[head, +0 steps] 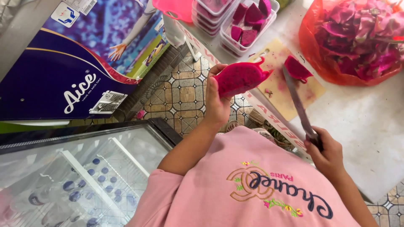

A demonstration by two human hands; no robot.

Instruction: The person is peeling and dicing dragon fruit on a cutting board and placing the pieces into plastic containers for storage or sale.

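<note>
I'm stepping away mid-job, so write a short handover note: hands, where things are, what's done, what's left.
Left hand holds a peeled dragon fruit piece up, off the table.
Right hand grips the knife, blade over the cutting board.
One cut chunk lies on the board.
Done: chunks fill the clear tub; peels sit in the red bag.
Left: the held piece and the board chunk are not yet in a tub.

Just one view here, from a camera on the person's head, looking steeply down over their pink shirt point(252, 185) (it fills the bottom of the frame, so it's super close). It faces forward over the white table point(362, 122) with the cutting board point(290, 90), tiled floor point(181, 94) in the middle, glass-top freezer point(75, 168) lower left.
</note>
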